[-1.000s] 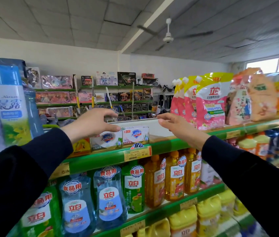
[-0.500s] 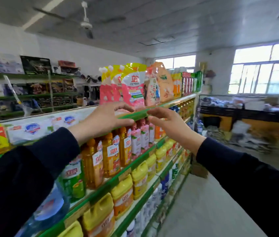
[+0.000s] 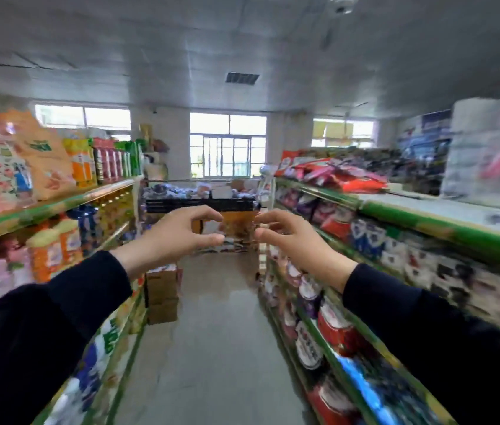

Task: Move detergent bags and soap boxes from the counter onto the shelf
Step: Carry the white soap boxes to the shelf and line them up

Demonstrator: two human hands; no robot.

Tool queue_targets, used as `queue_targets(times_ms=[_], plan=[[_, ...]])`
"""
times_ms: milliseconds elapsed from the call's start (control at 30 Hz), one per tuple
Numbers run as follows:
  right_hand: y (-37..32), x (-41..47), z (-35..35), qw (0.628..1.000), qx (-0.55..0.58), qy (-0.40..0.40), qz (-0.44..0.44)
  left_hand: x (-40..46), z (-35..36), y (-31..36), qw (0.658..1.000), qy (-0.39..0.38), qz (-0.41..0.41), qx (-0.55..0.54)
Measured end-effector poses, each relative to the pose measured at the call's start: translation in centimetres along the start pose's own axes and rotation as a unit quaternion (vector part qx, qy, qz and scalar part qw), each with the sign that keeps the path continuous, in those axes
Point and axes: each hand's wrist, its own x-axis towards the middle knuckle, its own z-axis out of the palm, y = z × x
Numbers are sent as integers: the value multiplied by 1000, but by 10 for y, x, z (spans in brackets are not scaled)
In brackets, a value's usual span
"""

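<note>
Both my hands are raised in front of me over the aisle and hold nothing. My left hand (image 3: 181,237) and my right hand (image 3: 291,240) face each other a little apart, fingers loosely curled. Detergent bags (image 3: 24,167) stand on the top board of the green shelf (image 3: 58,207) at my left, well away from either hand. At the far end of the aisle stands a dark-rimmed counter (image 3: 202,205) piled with goods, blurred. I see no soap boxes in this view.
A second green shelf (image 3: 426,222) with packets and bottles runs along the right. Cardboard boxes (image 3: 162,296) sit on the floor by the left shelf. The grey aisle floor (image 3: 218,348) stretches ahead between the shelves. Stacked white packs (image 3: 488,154) rise at the right.
My view has swung right, from the left shelf's soap boxes to straight down the aisle. Both hands have left the shelf edge and now hover in mid-air.
</note>
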Motion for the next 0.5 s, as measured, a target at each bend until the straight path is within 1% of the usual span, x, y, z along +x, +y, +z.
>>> queue_targets(times_ms=[67,133,267,467,500], plan=[[18,-22,-47,998,-27,43,33,31,37,29,998,-21,43,-32],[31,-41,-85,994,-45,73,62,56,69,57,995,-42,68,-63],[53,-80,-164,979,-107,139,100,104,135,127,980,-91,138,-110],[83,-121,-268,952,-181,197,151,167,224,222,948,-140,240,-157],[85,-122,-276,949,-191,198,155,172,230,228,946,-141,246,-159]])
